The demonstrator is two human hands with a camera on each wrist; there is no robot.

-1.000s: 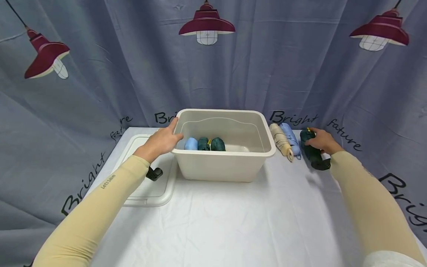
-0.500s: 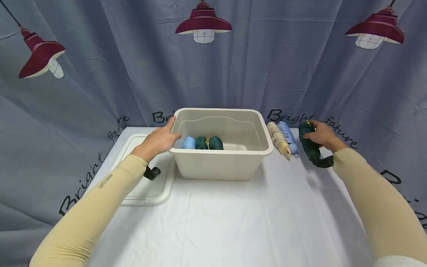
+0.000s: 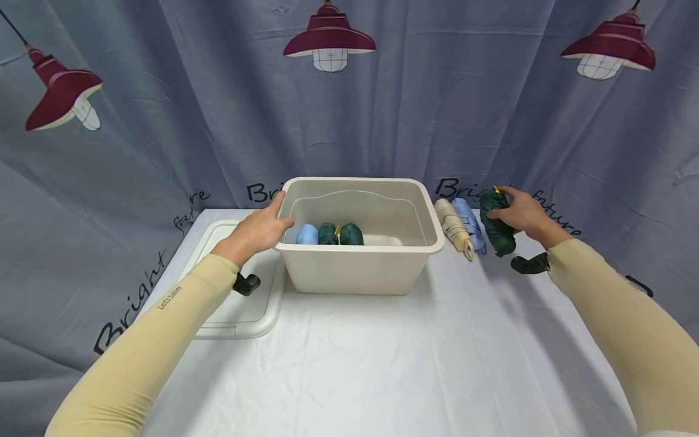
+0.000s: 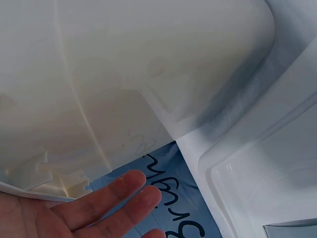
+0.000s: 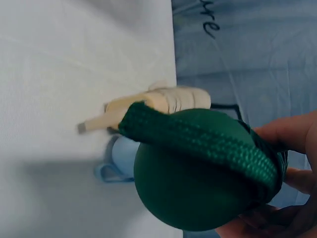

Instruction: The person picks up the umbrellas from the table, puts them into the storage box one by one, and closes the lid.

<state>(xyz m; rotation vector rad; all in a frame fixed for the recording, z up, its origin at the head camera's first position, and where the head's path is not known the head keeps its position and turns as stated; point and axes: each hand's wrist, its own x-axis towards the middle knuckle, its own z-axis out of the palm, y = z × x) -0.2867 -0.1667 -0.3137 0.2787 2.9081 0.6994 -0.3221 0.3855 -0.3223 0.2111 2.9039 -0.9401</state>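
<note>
A cream plastic storage bin (image 3: 360, 267) stands toward the back of the white tabletop (image 3: 382, 364). The left hand (image 3: 261, 229) rests on the bin's left rim with its fingers straight and relaxed, gripping nothing. Inside the bin, against its front wall, lie a light blue folded umbrella (image 3: 307, 234) and two dark green ones (image 3: 340, 234) side by side. Just left of the bin lies its clear lid (image 3: 240, 312). To the right of the bin, the right hand (image 3: 520, 212) has its fingers curled round a dark green folded umbrella (image 3: 496, 224), held clear of the cloth. Between that umbrella and the bin lie a beige folded umbrella (image 3: 453, 228) and a pale blue one (image 3: 469, 223), touching each other.
</note>
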